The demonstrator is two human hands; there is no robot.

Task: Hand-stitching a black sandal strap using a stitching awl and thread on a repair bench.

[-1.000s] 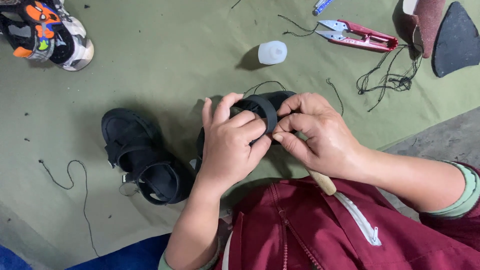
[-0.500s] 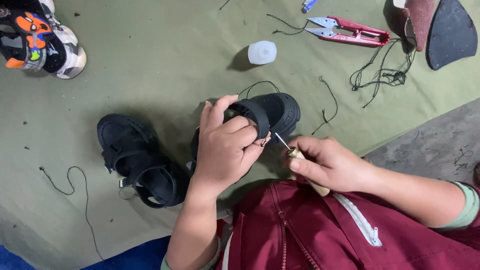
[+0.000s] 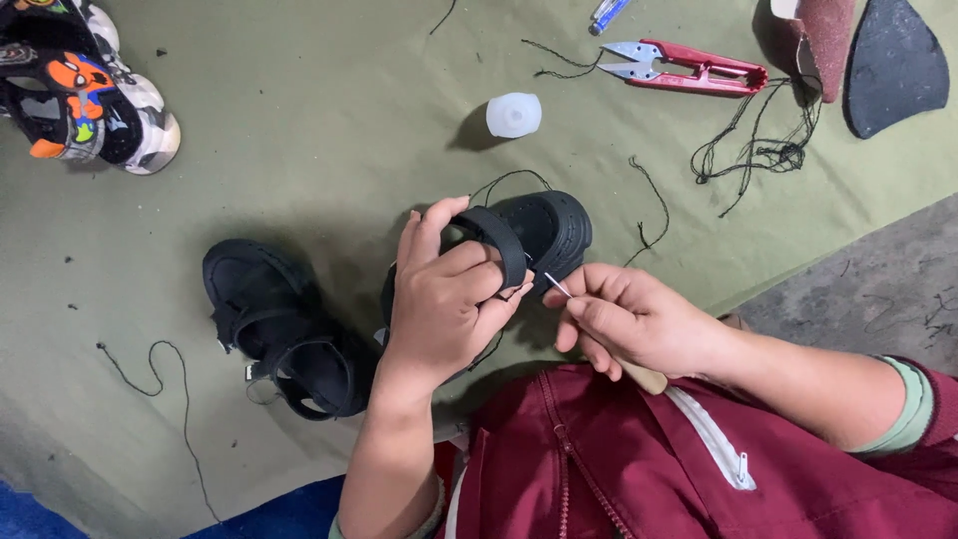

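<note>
Clenching one of two black sandals (image 3: 544, 225), left hand (image 3: 444, 299); right hand (image 3: 629, 319) pinches one needle (image 3: 557, 285).

Open green mat around the hands, clutter at the edges

From the held sandal (image 3: 544, 230), bare mat (image 3: 299, 130) lies open toward 10 o'clock and again at 3 o'clock. At 12 sits a small white cap (image 3: 514, 114); at 1 to 2 the red thread snips (image 3: 689, 68) and a tangle of black thread (image 3: 758, 150) block passage. The second black sandal (image 3: 284, 334) fills 8 o'clock, colourful shoes (image 3: 85, 85) the far 10 corner.
</note>
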